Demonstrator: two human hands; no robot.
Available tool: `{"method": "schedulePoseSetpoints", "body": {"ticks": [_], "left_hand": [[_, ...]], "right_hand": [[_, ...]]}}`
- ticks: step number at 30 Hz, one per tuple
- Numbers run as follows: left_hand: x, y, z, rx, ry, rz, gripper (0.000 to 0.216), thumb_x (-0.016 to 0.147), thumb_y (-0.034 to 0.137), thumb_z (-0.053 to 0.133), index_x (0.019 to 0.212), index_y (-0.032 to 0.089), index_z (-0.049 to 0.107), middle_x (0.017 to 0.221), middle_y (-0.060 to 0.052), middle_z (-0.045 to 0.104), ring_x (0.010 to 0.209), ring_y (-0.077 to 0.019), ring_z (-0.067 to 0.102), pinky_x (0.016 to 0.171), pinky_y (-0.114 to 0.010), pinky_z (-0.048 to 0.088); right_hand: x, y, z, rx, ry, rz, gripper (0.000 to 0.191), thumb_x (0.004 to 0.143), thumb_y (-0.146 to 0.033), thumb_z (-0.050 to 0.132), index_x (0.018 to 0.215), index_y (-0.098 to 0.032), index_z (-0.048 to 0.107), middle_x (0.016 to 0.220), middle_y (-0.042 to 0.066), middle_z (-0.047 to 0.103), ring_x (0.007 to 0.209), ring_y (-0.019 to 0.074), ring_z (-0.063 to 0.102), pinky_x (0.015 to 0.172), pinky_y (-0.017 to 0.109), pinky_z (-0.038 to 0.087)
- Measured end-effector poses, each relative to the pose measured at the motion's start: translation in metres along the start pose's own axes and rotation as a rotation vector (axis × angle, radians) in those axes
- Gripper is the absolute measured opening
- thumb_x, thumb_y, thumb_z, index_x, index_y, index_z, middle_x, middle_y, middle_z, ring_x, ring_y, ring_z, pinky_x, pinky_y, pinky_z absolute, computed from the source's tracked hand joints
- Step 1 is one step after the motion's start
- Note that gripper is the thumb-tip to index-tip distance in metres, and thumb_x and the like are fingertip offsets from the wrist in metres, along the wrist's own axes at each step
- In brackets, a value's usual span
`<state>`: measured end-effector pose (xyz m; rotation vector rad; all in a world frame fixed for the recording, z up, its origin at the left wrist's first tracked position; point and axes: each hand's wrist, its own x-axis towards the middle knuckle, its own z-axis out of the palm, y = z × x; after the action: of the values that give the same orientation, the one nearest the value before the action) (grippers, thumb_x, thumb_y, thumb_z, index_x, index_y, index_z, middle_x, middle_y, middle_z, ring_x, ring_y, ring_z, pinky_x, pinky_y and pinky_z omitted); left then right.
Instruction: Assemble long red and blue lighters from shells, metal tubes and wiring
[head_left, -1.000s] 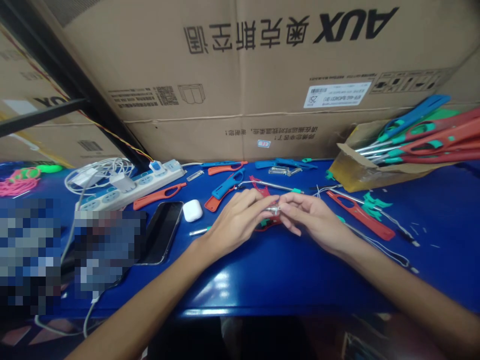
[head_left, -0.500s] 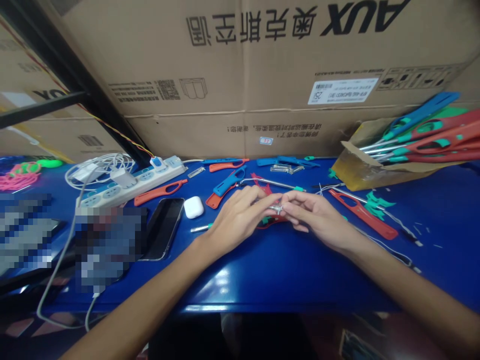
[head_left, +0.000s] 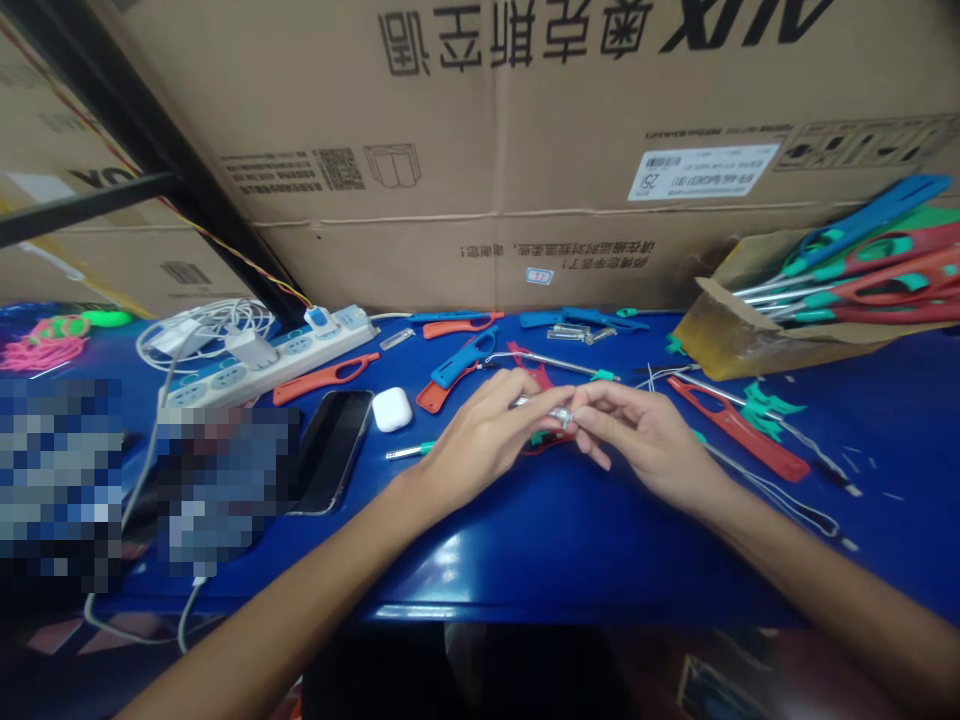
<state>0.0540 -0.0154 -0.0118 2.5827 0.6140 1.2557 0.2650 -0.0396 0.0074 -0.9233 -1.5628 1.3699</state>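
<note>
Both hands meet over the middle of the blue table (head_left: 480, 560). My left hand (head_left: 480, 430) pinches a small clear-and-silver lighter part (head_left: 559, 413), mostly hidden by the fingers. At its right end, my right hand (head_left: 649, 435) has thumb and forefinger closed on the same part, its lower fingers loosely curled. Under and behind the hands lies a red lighter shell (head_left: 531, 362), partly covered. A metal lighter tube (head_left: 559, 362) with a green end lies just beyond. To the right is another red lighter handle (head_left: 739, 430) beside green pieces (head_left: 772, 410).
A carton (head_left: 720, 345) of assembled long lighters stands at the back right. Blue and orange handles (head_left: 465, 360), clear tanks (head_left: 568, 333), an earphone case (head_left: 392, 409), a phone (head_left: 330, 450) and a power strip (head_left: 300, 345) lie left and behind. A large cardboard box (head_left: 480, 130) walls the back.
The view has shifted slightly, so the scene sits a little differently in frame. Both hands stay together on the small part, with my right hand's lower fingers slightly more extended.
</note>
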Motion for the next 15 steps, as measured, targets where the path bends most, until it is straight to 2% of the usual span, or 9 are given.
{"method": "schedulePoseSetpoints", "body": {"ticks": [4,9,15], "left_hand": [[-0.0001,-0.0034,0.0004,-0.032,-0.007,0.003,0.047,0.103,0.018,0.051,0.147,0.033,0.046,0.094,-0.003,0.056,0.084,-0.0144,0.052,0.076,-0.03,0.048],[0.0005,-0.0042,-0.0035,0.055,-0.001,-0.008,0.041,0.103,0.024,0.05,0.144,0.031,0.05,0.098,-0.004,0.059,0.087,-0.0157,0.053,0.077,-0.032,0.048],[-0.0004,-0.0014,-0.0067,0.01,0.042,-0.097,0.04,0.101,0.025,0.055,0.14,0.033,0.057,0.114,-0.007,0.058,0.106,-0.0196,0.056,0.091,-0.039,0.049]], "right_hand": [[0.001,0.0037,0.0021,-0.011,0.011,0.004,0.021,0.094,-0.038,0.065,0.091,-0.017,0.063,0.069,-0.001,0.064,0.05,0.0087,0.054,0.049,0.023,0.044],[0.0019,0.0022,0.0023,0.013,0.015,-0.014,0.019,0.095,-0.037,0.065,0.096,-0.018,0.061,0.073,-0.001,0.066,0.052,0.0088,0.056,0.049,0.024,0.046],[0.0036,0.0024,-0.0055,0.028,0.003,-0.022,0.03,0.098,-0.045,0.058,0.118,-0.022,0.058,0.075,-0.001,0.064,0.059,0.0113,0.058,0.05,0.024,0.048]]}}
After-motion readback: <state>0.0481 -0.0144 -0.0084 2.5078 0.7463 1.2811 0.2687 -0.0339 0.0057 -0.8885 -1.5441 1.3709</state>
